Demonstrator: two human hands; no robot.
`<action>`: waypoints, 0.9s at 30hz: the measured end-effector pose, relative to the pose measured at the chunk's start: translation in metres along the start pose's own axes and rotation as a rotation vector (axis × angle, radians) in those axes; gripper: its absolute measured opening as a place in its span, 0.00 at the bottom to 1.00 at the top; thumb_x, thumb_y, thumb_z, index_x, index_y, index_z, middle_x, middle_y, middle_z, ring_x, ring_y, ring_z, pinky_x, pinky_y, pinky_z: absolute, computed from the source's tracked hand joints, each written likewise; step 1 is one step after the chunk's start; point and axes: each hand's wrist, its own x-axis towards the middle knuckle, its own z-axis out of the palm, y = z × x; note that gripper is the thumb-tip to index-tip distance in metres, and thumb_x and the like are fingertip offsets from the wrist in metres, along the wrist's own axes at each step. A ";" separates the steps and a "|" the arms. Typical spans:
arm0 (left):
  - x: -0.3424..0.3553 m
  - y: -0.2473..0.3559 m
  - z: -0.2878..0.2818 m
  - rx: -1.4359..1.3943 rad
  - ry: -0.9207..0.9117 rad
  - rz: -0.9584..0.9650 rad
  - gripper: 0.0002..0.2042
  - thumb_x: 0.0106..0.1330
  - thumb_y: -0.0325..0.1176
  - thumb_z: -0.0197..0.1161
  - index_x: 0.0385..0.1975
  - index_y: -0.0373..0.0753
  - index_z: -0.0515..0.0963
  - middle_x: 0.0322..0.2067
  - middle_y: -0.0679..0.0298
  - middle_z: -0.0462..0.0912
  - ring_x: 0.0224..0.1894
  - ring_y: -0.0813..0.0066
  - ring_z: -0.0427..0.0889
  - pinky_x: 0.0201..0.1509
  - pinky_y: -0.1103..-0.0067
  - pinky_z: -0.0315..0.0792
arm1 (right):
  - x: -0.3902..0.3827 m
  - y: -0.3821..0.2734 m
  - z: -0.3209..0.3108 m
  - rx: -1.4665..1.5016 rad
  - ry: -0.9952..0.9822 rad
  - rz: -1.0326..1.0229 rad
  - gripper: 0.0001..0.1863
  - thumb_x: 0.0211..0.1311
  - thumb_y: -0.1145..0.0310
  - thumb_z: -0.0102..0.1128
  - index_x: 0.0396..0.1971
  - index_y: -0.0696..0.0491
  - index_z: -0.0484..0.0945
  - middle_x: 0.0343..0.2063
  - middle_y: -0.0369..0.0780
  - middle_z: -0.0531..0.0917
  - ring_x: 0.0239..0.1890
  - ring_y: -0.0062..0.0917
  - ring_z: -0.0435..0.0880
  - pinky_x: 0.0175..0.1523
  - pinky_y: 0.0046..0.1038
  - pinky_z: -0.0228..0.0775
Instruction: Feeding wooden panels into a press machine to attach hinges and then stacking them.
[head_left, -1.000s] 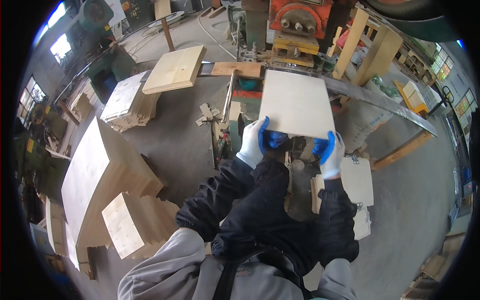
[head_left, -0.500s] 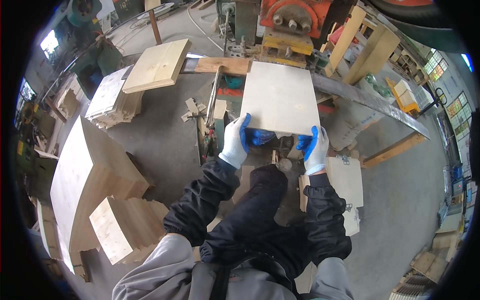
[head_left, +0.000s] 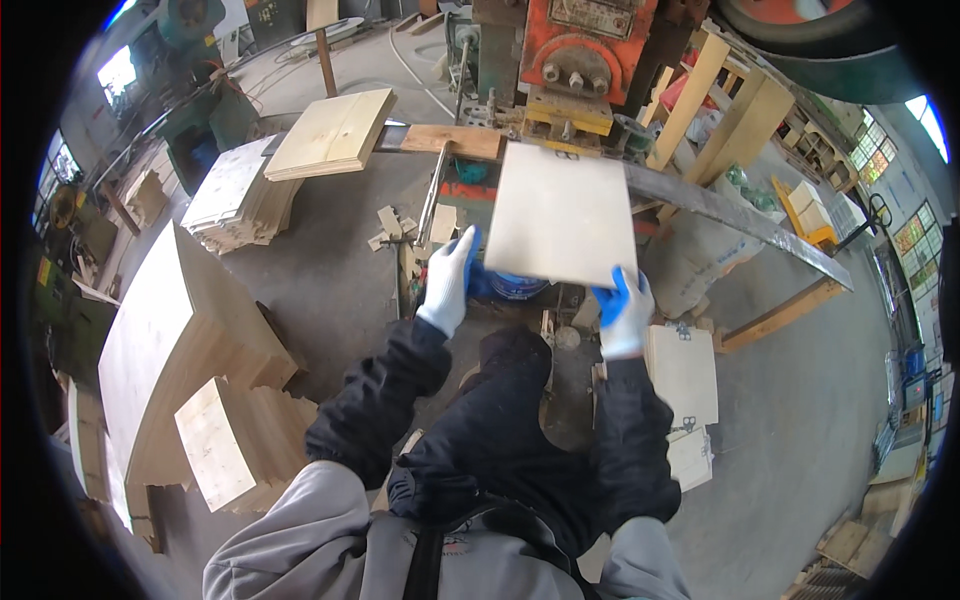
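A pale square plywood board (head_left: 562, 215) lies slightly turned under the head of a red press (head_left: 580, 65). A small dark metal fitting (head_left: 567, 155) shows at the board's far edge. My right hand (head_left: 626, 312), in a white and blue glove, pinches the board's near right corner. Just off the near left edge is my left hand (head_left: 449, 278), gloved alike, thumb stretched upward and apart from the board; its other fingers are partly hidden. Below the board, a blue bucket (head_left: 517, 286) peeks out.
Plywood stacks stand at the left (head_left: 160, 340) and far left (head_left: 232, 195), with boards (head_left: 330, 135) on the metal rail's left end. Right of my legs sit boards with metal fittings (head_left: 682, 375). The metal rail (head_left: 740, 215) runs right, on a wooden leg (head_left: 785, 312).
My left hand has come off the board and moved left. The board has turned slightly, its near right corner toward me with my right hand, and the metal fitting now shows at its far edge.
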 end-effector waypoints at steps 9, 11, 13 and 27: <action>-0.060 0.071 0.059 1.280 -0.219 1.448 0.40 0.56 0.44 0.76 0.67 0.36 0.67 0.55 0.41 0.77 0.59 0.40 0.77 0.63 0.57 0.73 | -0.067 -0.146 -0.057 -0.541 0.001 -0.443 0.20 0.67 0.79 0.61 0.59 0.61 0.76 0.49 0.38 0.82 0.50 0.22 0.82 0.56 0.23 0.76; -0.065 0.054 0.059 1.374 -0.726 1.047 0.38 0.58 0.43 0.77 0.66 0.33 0.68 0.48 0.43 0.82 0.52 0.47 0.83 0.54 0.62 0.78 | -0.061 -0.154 -0.047 -0.670 -0.061 -0.515 0.21 0.67 0.80 0.61 0.60 0.61 0.76 0.48 0.38 0.82 0.49 0.21 0.82 0.56 0.23 0.76; -0.069 0.032 0.045 1.201 -0.866 0.707 0.33 0.64 0.41 0.73 0.65 0.33 0.68 0.36 0.47 0.86 0.41 0.50 0.88 0.44 0.65 0.80 | -0.058 -0.158 -0.028 -0.759 -0.233 -0.464 0.24 0.66 0.80 0.62 0.63 0.61 0.74 0.53 0.40 0.82 0.52 0.21 0.81 0.57 0.24 0.76; 0.088 0.015 0.022 0.021 -0.320 -0.171 0.15 0.73 0.36 0.64 0.49 0.28 0.80 0.43 0.58 0.87 0.42 0.70 0.87 0.50 0.74 0.81 | -0.020 -0.062 0.007 -0.515 -0.174 0.073 0.33 0.78 0.58 0.55 0.76 0.52 0.58 0.48 0.43 0.82 0.35 0.25 0.87 0.37 0.28 0.84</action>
